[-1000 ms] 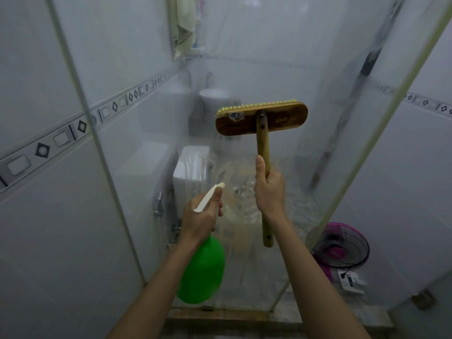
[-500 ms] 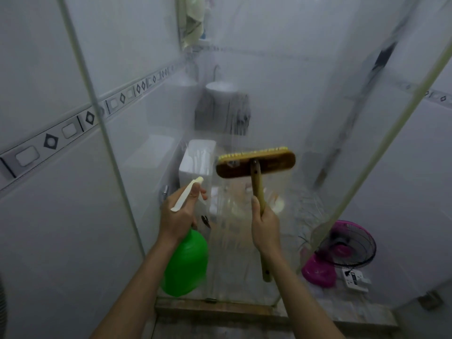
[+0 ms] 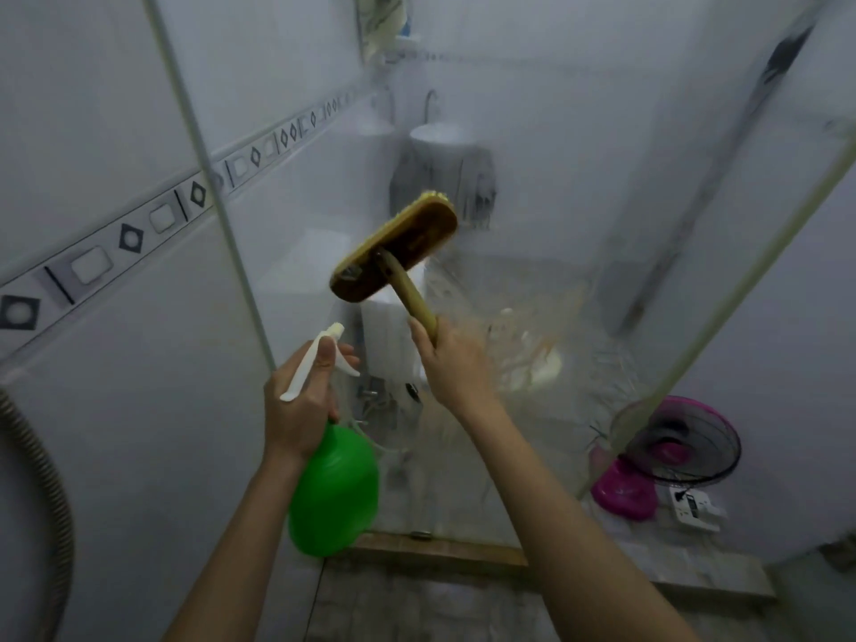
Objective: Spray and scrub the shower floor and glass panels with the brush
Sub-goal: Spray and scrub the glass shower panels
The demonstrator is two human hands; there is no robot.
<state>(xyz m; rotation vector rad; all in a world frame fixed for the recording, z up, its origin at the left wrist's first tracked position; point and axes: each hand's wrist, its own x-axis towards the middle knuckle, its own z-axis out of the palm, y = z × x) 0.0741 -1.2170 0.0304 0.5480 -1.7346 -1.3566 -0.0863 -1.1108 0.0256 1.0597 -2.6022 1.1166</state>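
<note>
Before the glass panel, left: left hand, fingers curled round the neck of a smooth green plastic spray bottle, white nozzle toward the glass. Right, nearer the panel: right hand, fingers closed on the round wooden handle of the brush. Its oblong head sits up-left of the knuckles, long axis tilted, yellow bristles facing the glass.
</note>
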